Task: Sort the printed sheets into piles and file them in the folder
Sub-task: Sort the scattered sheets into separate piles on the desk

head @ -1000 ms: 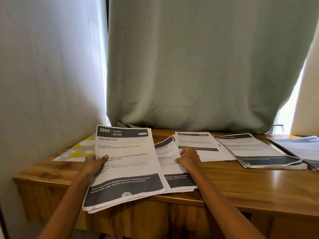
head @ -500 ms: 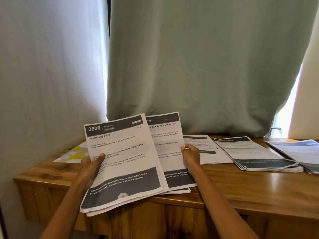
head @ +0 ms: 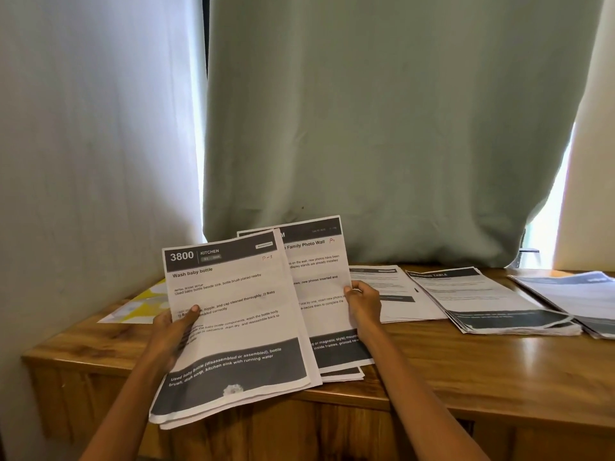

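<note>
Printed sheets (head: 233, 314) pinched by both hands | piles (head: 492, 301) on wooden table (head: 466, 367) | green curtain (head: 382, 128) behind

Kitchen sheets (head: 233, 314) cover the left part of the photo-wall sheet (head: 316, 287); its heading band shows only a final "M". The sheets lying under that one show just as slivers at the table's front edge (head: 342, 375), print unreadable. Left hand (head: 174, 331): only the thumb shows on the page, fingers behind the stack. Yellow-patterned item (head: 143, 306) at the table's left end is partly behind the kitchen sheets; cannot tell what it is. Rightmost pile (head: 572, 294) is cut by the frame edge. Text on the flat piles is too blurred to read.
</note>
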